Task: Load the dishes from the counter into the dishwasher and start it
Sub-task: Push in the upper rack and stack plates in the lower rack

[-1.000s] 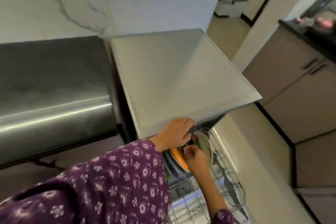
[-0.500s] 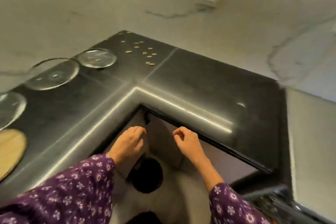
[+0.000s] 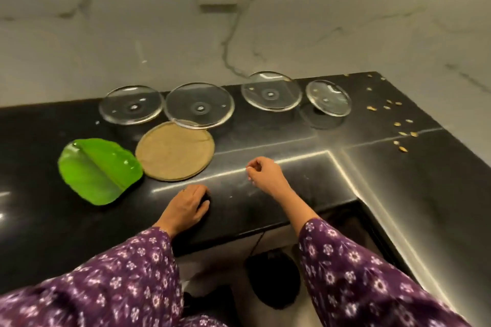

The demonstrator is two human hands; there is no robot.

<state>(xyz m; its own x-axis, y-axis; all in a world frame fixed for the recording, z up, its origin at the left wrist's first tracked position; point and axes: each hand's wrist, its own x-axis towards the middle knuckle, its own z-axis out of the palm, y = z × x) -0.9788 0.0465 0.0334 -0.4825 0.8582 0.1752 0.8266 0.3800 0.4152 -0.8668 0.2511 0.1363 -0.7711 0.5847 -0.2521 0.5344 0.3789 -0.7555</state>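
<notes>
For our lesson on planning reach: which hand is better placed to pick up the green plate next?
Left. The left hand lies just right of the green plate; the right hand is farther away, past the left one.

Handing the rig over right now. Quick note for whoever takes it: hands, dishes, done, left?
Left hand: rests on the counter near its front edge, no grip on anything.
Right hand: above the counter, loosely curled, empty.
Dishes: row of four glass plates by the wall; tan plate in front, its far edge under the second glass one; green leaf plate left of it.
Done: cannot tell, dishwasher out of view.
Left: load all six, then start it.
</notes>
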